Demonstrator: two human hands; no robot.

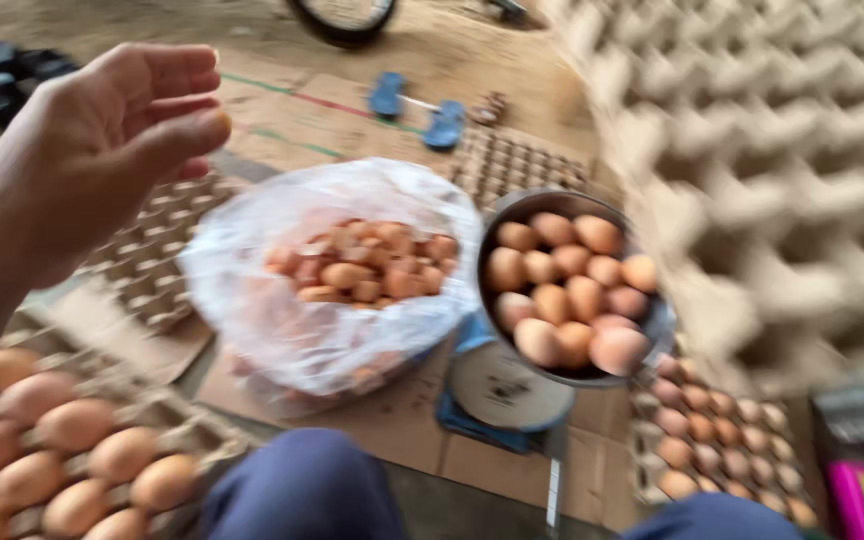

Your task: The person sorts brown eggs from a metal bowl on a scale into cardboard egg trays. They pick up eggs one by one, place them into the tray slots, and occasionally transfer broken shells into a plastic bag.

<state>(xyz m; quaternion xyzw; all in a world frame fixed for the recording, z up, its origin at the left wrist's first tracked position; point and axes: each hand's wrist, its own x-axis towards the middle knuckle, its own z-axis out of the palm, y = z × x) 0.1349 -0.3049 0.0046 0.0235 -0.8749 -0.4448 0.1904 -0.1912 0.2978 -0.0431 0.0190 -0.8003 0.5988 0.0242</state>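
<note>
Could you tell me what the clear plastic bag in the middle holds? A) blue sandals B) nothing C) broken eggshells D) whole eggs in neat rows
C: the plastic bag is open on a jumbled heap of broken eggshells, while the whole eggs fill the metal bowl beside it.

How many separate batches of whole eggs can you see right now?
3: a tray of eggs at lower left, a metal bowl of eggs on the scale, and another egg tray at lower right. Blur and frame edges may hide more.
</note>
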